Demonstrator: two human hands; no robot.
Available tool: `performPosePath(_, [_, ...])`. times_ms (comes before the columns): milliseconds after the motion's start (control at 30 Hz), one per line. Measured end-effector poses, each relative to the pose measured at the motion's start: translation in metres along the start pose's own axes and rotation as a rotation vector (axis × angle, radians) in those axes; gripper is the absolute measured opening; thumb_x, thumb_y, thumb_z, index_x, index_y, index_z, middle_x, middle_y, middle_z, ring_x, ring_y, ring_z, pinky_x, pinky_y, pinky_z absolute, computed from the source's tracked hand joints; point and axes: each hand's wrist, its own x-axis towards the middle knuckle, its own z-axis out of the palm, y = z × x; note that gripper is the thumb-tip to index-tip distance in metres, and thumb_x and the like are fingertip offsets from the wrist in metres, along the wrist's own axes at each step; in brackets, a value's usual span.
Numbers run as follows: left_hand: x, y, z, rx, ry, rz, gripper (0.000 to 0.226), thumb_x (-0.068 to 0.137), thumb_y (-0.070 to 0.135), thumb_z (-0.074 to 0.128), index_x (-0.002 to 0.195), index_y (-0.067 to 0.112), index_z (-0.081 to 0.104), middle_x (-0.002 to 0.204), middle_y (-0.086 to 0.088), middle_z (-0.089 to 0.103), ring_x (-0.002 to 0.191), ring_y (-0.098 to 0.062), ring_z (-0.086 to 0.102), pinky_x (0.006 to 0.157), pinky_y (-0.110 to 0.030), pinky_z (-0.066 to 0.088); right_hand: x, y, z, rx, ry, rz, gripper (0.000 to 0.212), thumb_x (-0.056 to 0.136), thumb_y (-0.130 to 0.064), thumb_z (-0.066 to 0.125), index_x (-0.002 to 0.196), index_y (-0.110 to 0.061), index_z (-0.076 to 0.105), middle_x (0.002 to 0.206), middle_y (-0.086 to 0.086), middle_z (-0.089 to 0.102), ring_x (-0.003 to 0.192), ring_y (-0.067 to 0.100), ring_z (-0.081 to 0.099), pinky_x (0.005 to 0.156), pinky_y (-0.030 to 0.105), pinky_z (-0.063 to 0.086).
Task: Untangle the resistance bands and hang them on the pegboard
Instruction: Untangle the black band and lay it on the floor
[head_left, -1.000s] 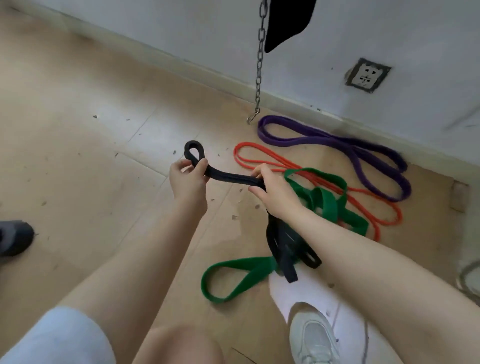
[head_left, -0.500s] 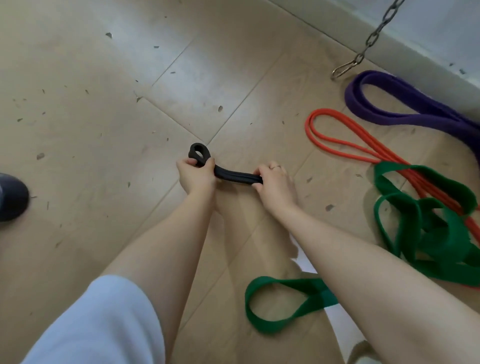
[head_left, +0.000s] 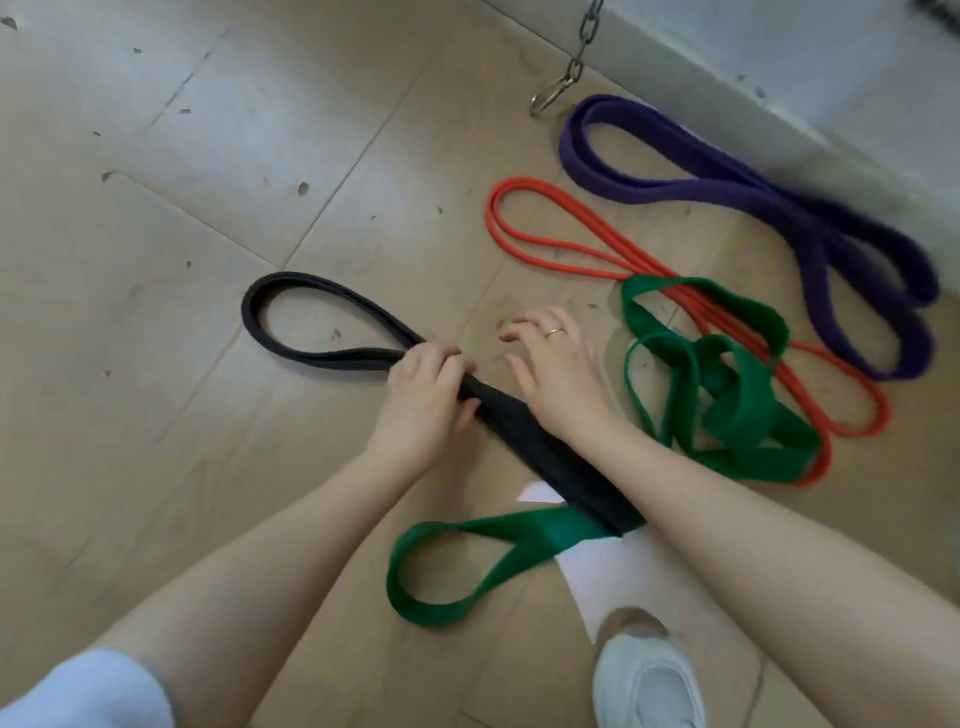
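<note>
Wood-plank floor (head_left: 156, 260), grey baseboard; left hand (head_left: 423, 400) fingers grasp black band (head_left: 311, 291); right hand (head_left: 550, 374) fingers released.

Floor (head_left: 218, 171): pale wood-look boards, matt, scuffed. Black band (head_left: 322, 291), green band (head_left: 737, 395), purple band (head_left: 675, 171): matt rubber. Chain (head_left: 574, 67): grey metal.
</note>
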Motion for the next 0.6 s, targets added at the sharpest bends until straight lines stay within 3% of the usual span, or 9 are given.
performPosePath(33, [0.001,0.016,0.010,0.031,-0.070,0.145,0.052,0.055,0.023,0.085,0.100,0.009,0.061,0.101,-0.014,0.063,0.095,-0.033,0.056,0.078,-0.043,0.051,-0.015,0.025,-0.012,-0.067,0.041,-0.012,0.024,0.086,-0.008,0.057,0.108,-0.010,0.064,0.121,0.007,0.058,0.122,0.030,0.045,0.103,0.042,0.031])
performPosePath(100, [0.003,0.045,0.026,0.074,-0.280,0.355,0.066,0.061,0.034,0.083,0.117,0.012,0.056,0.117,-0.011,0.060,0.107,-0.032,0.056,0.086,-0.042,0.047,-0.044,0.073,-0.032,-0.230,0.029,-0.048,0.026,0.078,0.002,0.059,0.100,-0.009,0.068,0.109,0.010,0.066,0.111,0.034,0.055,0.100,0.048,0.038])
performPosePath(200, [0.003,0.073,0.047,0.198,-0.488,0.574,0.077,0.069,0.044,0.074,0.134,0.016,0.044,0.136,-0.007,0.049,0.122,-0.029,0.048,0.102,-0.040,0.037,-0.076,0.120,-0.053,-0.444,-0.177,-0.153,0.041,0.077,0.004,0.058,0.114,-0.011,0.065,0.120,0.011,0.064,0.119,0.034,0.053,0.109,0.050,0.028])
performPosePath(267, [0.004,0.082,0.055,0.341,-0.530,0.683,0.081,0.052,0.044,0.083,0.123,0.016,0.056,0.120,-0.006,0.061,0.106,-0.025,0.061,0.093,-0.036,0.047,-0.091,0.137,-0.062,-0.556,-0.341,-0.221,0.055,0.086,-0.001,0.046,0.138,-0.019,0.043,0.143,0.006,0.045,0.139,0.027,0.031,0.116,0.043,0.007])
performPosePath(333, [0.005,0.084,0.063,0.429,-0.506,0.727,0.072,0.047,0.041,0.085,0.111,0.016,0.063,0.107,-0.004,0.066,0.091,-0.023,0.065,0.082,-0.032,0.052,-0.100,0.146,-0.069,-0.693,-0.432,-0.259,0.065,0.091,-0.007,0.038,0.149,-0.025,0.015,0.156,0.006,0.019,0.145,0.023,0.010,0.116,0.042,-0.003])
performPosePath(433, [0.008,0.088,0.068,0.474,-0.477,0.741,0.061,0.049,0.031,0.085,0.104,0.014,0.066,0.097,-0.005,0.068,0.081,-0.022,0.066,0.067,-0.028,0.053,-0.102,0.150,-0.069,-0.800,-0.479,-0.338,0.070,0.096,-0.007,0.030,0.147,-0.032,-0.009,0.159,0.009,-0.001,0.143,0.029,0.013,0.115,0.042,0.009])
performPosePath(500, [0.011,0.092,0.068,0.454,-0.451,0.733,0.053,0.048,0.027,0.085,0.096,0.011,0.068,0.088,-0.005,0.068,0.075,-0.023,0.065,0.059,-0.026,0.053,-0.098,0.152,-0.063,-0.872,-0.518,-0.397,0.064,0.098,-0.008,0.028,0.148,-0.033,-0.004,0.158,0.011,0.001,0.134,0.030,0.029,0.108,0.040,0.023])
performPosePath(567, [0.020,0.093,0.066,0.415,-0.430,0.736,0.039,0.050,0.028,0.084,0.082,0.012,0.067,0.076,-0.003,0.065,0.067,-0.022,0.063,0.056,-0.024,0.050,-0.097,0.160,-0.053,-0.941,-0.481,-0.454,0.055,0.096,-0.012,0.035,0.146,-0.028,0.020,0.156,0.013,0.016,0.125,0.028,0.041,0.100,0.037,0.032])
performPosePath(600, [0.025,0.094,0.063,0.402,-0.417,0.738,0.030,0.055,0.026,0.079,0.078,0.012,0.066,0.073,-0.004,0.064,0.066,-0.023,0.063,0.056,-0.025,0.049,-0.096,0.164,-0.050,-0.985,-0.426,-0.484,0.049,0.092,-0.015,0.045,0.139,-0.026,0.038,0.151,0.011,0.032,0.118,0.025,0.048,0.095,0.035,0.036])
